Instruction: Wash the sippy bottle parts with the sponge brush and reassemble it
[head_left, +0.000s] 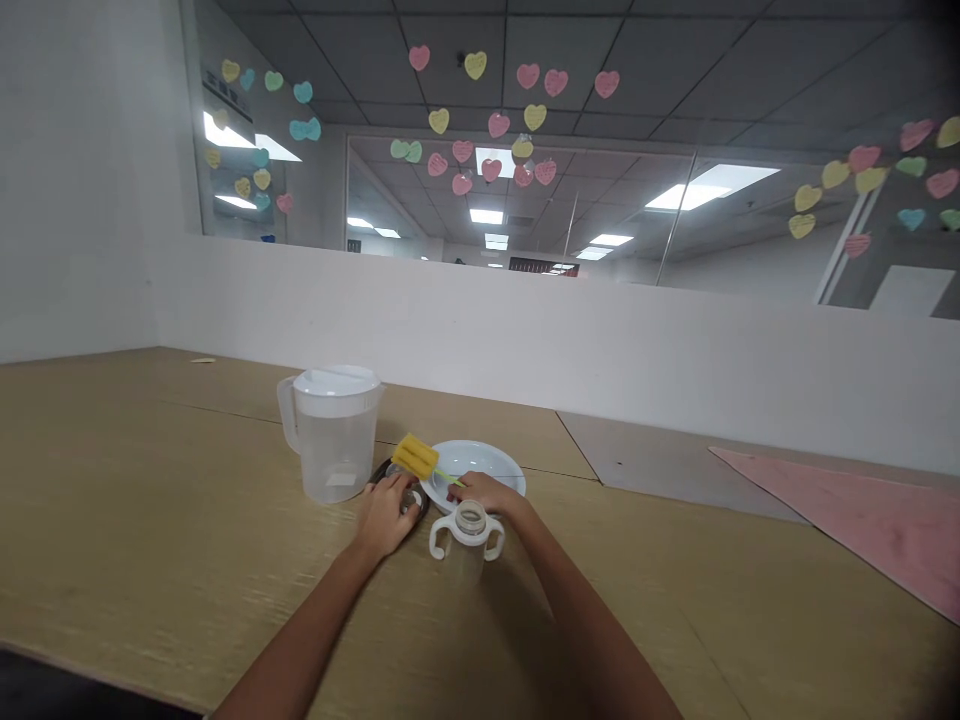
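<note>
My right hand [484, 492] is closed on the thin green handle of a sponge brush [415, 456], whose yellow sponge head points left over the plate's edge. Below that head, my left hand [386, 515] rests at a dark round dish [424, 500], its fingers curled around something pale and clear that is mostly hidden. A white plate [506, 465] lies behind my right hand. Closer to me stands a clear baby bottle [466, 565], upright and uncapped, with a white two-handled collar [436, 545] around its neck.
To the left of the dish stands a translucent pitcher [337, 450] with a white lid, partly filled with clear liquid. A pink cloth or sheet [862, 510] lies at the far right. A white wall and a window with heart-shaped notes [475, 66] rise behind the table.
</note>
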